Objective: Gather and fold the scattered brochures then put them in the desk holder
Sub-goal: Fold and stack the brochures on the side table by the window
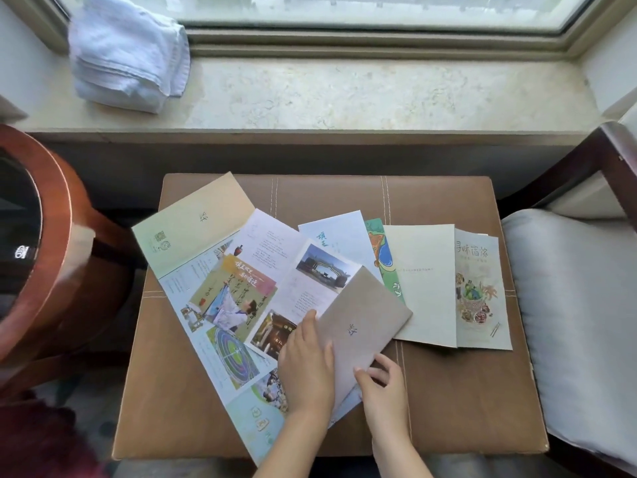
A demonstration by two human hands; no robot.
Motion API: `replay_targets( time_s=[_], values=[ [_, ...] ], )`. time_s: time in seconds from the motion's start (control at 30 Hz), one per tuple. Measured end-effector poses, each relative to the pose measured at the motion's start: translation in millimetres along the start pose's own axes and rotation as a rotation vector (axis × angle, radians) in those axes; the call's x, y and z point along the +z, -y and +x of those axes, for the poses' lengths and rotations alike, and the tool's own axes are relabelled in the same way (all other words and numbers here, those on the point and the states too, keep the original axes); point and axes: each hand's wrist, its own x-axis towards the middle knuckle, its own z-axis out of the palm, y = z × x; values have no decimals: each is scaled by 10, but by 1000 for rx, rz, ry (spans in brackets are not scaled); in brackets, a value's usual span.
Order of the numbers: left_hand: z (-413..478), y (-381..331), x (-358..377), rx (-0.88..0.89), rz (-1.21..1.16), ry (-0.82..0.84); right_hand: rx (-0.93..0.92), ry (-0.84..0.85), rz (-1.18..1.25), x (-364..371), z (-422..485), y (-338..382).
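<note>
Several brochures lie spread over a brown leather stool [465, 408]. A long unfolded colourful brochure [220, 298] runs diagonally across its left half. A folded beige brochure [362, 319] lies tilted on top of it. My left hand [306, 370] presses flat on the beige brochure's left edge. My right hand [382, 384] pinches its near right edge with fingers bent. To the right lie a pale blue brochure [339, 236], a green illustrated one [382, 257], a plain cream one [425, 284] and a food-picture brochure [481, 291]. No desk holder is in view.
A folded white towel [127, 53] sits on the marble window sill [344, 94] beyond the stool. A round wooden table [51, 236] stands at the left. A chair with a grey cushion [572, 305] stands at the right.
</note>
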Motion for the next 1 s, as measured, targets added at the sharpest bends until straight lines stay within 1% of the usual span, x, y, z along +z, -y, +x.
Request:
replay_targets(
  time_s=[0.13, 0.2, 0.27, 0.33, 0.37, 0.4, 0.43, 0.47, 0.5, 0.53, 0.57, 0.6, 0.63, 0.7, 0.73, 0.8, 0.87, 0.93, 1.0],
  values=[
    [-119, -72, -119, 51, -145, -107, 31, 57, 89, 5, -56, 51],
    [-252, -121, -166, 123, -181, -86, 41, 92, 174, -2, -114, 120],
    [-401, -160, -213, 233, -233, 9, 17, 110, 197, -6, -147, 177],
    [-494, -157, -275, 339, -280, 155, -51, 57, 89, -20, -160, 213],
    [-504, -124, -314, 352, -335, 251, -85, 4, 5, -38, -159, 221],
    [-475, -79, -374, 309, -418, 340, -113, -52, -76, -64, -157, 224],
    [-423, -25, -441, 214, -506, 379, -132, -93, -135, -96, -154, 224],
    [-351, 57, -479, 109, -549, 348, -142, -116, -169, -130, -145, 222],
    [-259, 150, -488, 26, -505, 250, -144, -127, -191, -172, -132, 217],
    [-159, 245, -480, -35, -370, 134, -137, -132, -200, -216, -122, 212],
    [-63, 318, -471, -97, -208, 66, -121, -135, -199, -262, -112, 195],
    [27, 382, -454, -148, -69, 49, -104, -137, -192, -309, -98, 167],
    [99, 423, -434, -177, 46, 71, -91, -142, -186, -349, -88, 134],
    [202, 483, -386, -167, 226, 126, -65, -144, -179, -397, -90, 66],
    [243, 505, -369, -160, 275, 135, -50, -136, -178, -397, -96, 43],
    [300, 499, -368, -159, 275, 143, -30, -121, -175, -389, -101, 31],
    [311, 462, -390, -112, 198, 177, -26, -111, -159, -411, -79, 23],
    [222, 430, -413, 37, 42, 247, -19, -96, -124, -457, -55, -2],
    [26, 360, -474, 233, -135, 296, -30, -65, -62, -501, -40, -24]
  ],
)
